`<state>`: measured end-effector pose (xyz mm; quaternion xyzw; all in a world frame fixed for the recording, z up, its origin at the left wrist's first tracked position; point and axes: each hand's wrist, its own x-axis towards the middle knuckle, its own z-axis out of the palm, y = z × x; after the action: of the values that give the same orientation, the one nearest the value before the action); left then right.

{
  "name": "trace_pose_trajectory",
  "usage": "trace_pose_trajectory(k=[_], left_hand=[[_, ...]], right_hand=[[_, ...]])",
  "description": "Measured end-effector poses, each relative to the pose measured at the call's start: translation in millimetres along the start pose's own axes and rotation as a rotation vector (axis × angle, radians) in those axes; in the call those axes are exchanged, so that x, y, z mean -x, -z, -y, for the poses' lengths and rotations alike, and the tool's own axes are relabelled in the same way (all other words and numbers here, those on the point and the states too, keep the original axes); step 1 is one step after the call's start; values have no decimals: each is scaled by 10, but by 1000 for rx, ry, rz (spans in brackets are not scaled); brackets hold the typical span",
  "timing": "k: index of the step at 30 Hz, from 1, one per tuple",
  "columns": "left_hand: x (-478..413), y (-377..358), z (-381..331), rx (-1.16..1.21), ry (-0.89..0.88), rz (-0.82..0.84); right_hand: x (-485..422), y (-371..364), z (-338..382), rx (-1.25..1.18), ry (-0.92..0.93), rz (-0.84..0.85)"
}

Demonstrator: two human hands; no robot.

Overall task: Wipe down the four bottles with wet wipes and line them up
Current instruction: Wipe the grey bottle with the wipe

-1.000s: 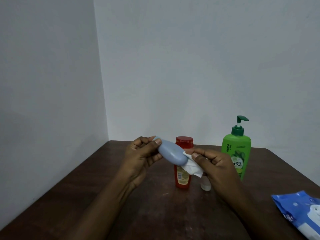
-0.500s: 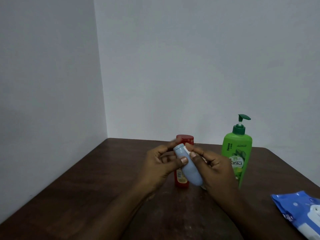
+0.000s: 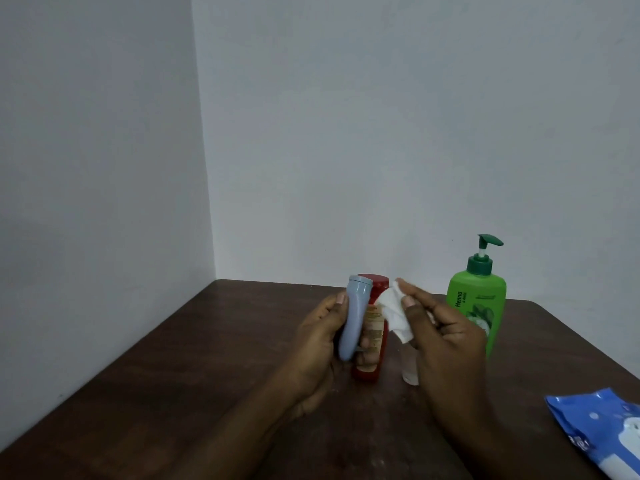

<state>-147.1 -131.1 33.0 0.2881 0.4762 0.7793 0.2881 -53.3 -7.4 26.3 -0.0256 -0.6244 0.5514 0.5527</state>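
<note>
The left hand (image 3: 322, 344) is raised above the table (image 3: 173, 375), fingers curled round a pale blue bottle (image 3: 353, 317) that it holds almost upright, cap uppermost, thumb lying along its near side. The right hand (image 3: 446, 341) is level with it, pinching a crumpled white wipe (image 3: 394, 313) between thumb and fingertips; the wipe sits just beside the blue bottle, and contact cannot be told. Behind both stands a red bottle (image 3: 375, 327), its body partly covered by the blue bottle and the wipe. A small clear bottle (image 3: 410, 370) is mostly hidden by the right hand. A green pump bottle (image 3: 479, 303) stands further right, a blue wipes packet (image 3: 602, 434) lies at the near right edge.
</note>
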Motion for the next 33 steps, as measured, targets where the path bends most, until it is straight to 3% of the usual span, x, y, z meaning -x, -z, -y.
trace_pose_trajectory(k=[3,6,9,12,19,22,25,29,33], left_hand=[[-7,119,-57,-91,111,93],[9,167,-43,-54,283,303],[11,175,-14,-3,373,450],[-10,227,-56,18,404,497],[-41,350,-129,92,383,641],[-23,338,-121,161,423,581],[-1,261,-142,-5,285,366],[17,147,-161,-495,-15,37],[-53,233,-60,-886,-486,-62]], right_hand=[[-91,46,-11,-15,-30,-62],[-77,36,-24,-21,-82,21],[-19,-20,-13,-307,-303,125],[-62,2,25,-424,-418,178],[-129,93,158,-398,-346,349],[-130,77,145,-470,-395,347],[-137,67,158,-481,-452,328],[-183,84,166,-373,-477,295],[-216,108,157,-300,-513,295]])
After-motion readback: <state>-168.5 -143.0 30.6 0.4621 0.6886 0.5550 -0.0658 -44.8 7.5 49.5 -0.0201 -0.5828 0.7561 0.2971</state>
